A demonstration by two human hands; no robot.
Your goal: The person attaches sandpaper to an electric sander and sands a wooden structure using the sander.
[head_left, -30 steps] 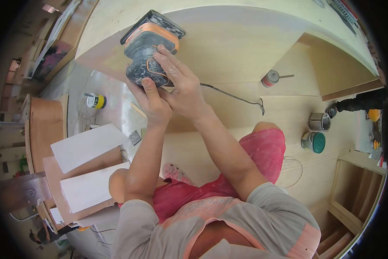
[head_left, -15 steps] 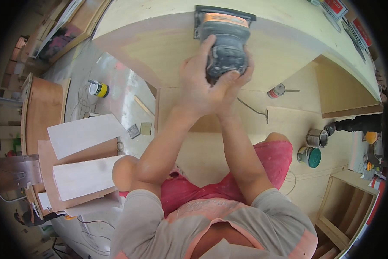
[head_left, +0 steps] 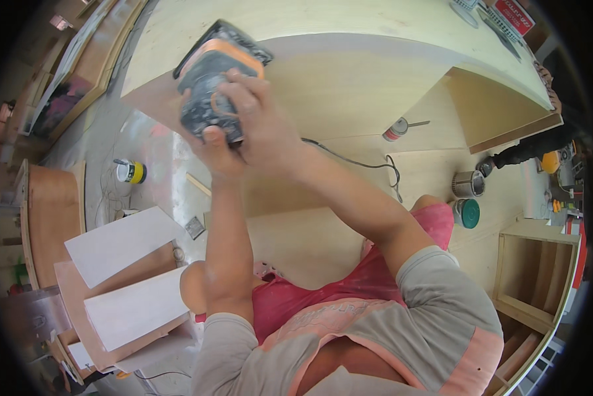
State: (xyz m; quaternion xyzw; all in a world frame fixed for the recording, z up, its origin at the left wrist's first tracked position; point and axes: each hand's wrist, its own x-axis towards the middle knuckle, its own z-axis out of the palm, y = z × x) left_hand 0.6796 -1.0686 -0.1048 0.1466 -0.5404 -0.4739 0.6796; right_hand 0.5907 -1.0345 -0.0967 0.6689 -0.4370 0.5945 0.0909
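Both of my hands are wrapped round an electric sander (head_left: pixel 207 99), dark and dusty with an orange band. Its flat black pad lies at the front edge of a pale wooden panel (head_left: pixel 349 72), toward the left end, and the tool sits at a slant. My left hand (head_left: pixel 216 152) grips the near end from the left and below. On its right side, the fingers of my right hand (head_left: pixel 262 115) curl over the body. A black power cord (head_left: pixel 359 162) trails off to the right behind my right forearm. The pad's contact face is hidden.
Paint cans, one yellow and black (head_left: pixel 131 171), one green-lidded (head_left: pixel 467 213), stand on the floor either side. A small can (head_left: pixel 395 129) with a stick stands beneath the panel. White boards (head_left: pixel 135 307) lie lower left. At right another person's dark sleeve (head_left: pixel 534 146) reaches in.
My hands have carried the sander leftward along the panel's edge, and it has turned from nearly straight to slanted. The whole view has shifted a little. Both hands have kept their hold.
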